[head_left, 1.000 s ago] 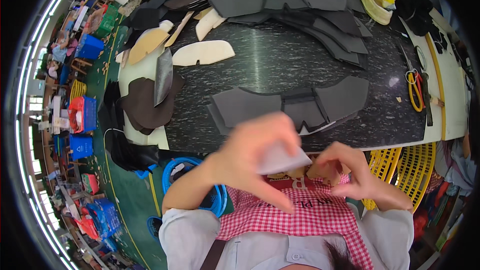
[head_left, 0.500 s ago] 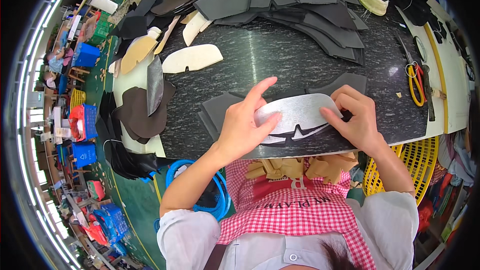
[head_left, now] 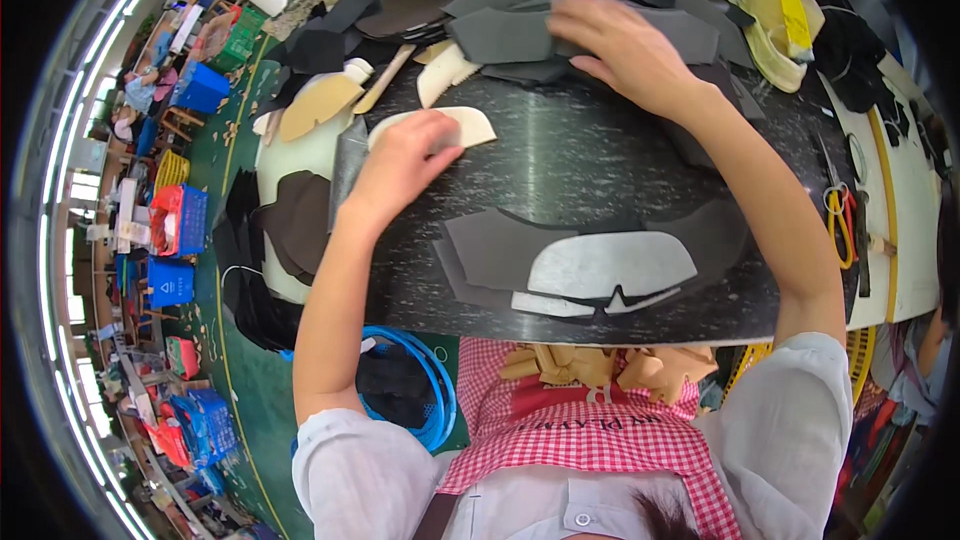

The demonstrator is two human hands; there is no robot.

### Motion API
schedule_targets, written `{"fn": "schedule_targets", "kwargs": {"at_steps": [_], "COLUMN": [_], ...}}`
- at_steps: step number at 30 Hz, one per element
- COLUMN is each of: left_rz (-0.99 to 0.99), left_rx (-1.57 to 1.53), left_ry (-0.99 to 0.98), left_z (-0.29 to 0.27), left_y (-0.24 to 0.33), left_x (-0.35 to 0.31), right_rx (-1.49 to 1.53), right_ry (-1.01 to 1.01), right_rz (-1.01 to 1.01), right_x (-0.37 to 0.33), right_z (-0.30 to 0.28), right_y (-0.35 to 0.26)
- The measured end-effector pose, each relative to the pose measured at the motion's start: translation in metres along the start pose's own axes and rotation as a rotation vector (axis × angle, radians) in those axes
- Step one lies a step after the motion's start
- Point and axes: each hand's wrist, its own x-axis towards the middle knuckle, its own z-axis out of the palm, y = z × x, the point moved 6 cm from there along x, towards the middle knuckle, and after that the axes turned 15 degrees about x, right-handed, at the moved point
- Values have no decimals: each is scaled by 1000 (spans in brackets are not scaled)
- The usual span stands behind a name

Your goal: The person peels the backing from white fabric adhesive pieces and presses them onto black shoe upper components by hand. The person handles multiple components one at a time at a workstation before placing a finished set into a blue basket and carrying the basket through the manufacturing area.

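On the dark speckled desk [head_left: 590,155], both arms reach away from the body. Left hand [head_left: 400,165]: fingers [head_left: 432,132] flat, pressing on a cream crescent-shaped piece [head_left: 470,127]; whether they pinch its edge, cannot tell. Piece lies under and just right of the fingertips. Right hand [head_left: 625,45]: fingers [head_left: 580,12] spread and laid on a dark grey cut piece [head_left: 500,35] in the overlapping row of grey pieces along the far desk edge; no closed grip seen, palm down. Below both hands, near the desk's near edge: a light grey curved piece [head_left: 610,265] resting on a darker grey wing-shaped piece [head_left: 490,245], untouched. Right of the right forearm: yellow-handled scissors [head_left: 838,225], well apart from the fingers.
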Motion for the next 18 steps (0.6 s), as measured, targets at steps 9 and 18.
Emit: {"fn": "schedule_targets", "kwargs": {"at_steps": [9,18], "left_rz": [-169,267], "left_rx": [-119,270], "left_ry": [406,904], "left_z": [-4,-91], "left_y": [-14,50], "left_x": [-20,-64], "right_rx": [-79,34], "right_ry": [-133,-85], "right_rz": [-24,58], "right_x": [-18,-58], "right_z": [-7,-72], "right_y": [-21,-131]}}
